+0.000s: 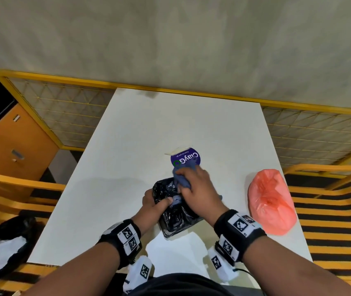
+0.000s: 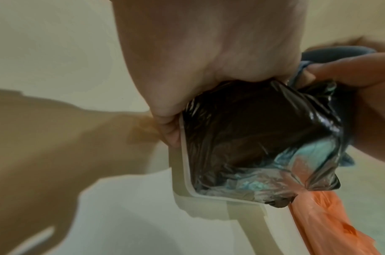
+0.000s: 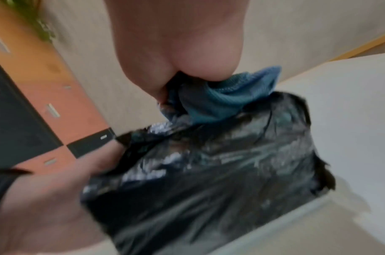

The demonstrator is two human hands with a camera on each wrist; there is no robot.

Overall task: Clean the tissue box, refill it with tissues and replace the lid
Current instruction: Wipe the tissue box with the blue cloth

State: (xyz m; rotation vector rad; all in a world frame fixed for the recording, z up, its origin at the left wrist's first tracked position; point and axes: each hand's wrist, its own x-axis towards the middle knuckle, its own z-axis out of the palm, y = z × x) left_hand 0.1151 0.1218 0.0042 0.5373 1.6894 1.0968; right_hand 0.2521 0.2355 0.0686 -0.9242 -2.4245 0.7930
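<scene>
The tissue box is white, and a crinkled black plastic bag covers it on the white table, near the front middle. My left hand grips the box's left edge, fingers under the rim and thumb on the plastic. My right hand grips a bunched blue cloth and presses it onto the far end of the bag. The cloth bulges out under the right palm against the bag. The picture is blurred by motion. The inside of the box is hidden.
A round purple ClayGo pack lies just beyond the hands. A tied orange-red plastic bag sits at the table's right edge. A flat white piece lies at the front edge. Yellow railings and an orange cabinet surround the table.
</scene>
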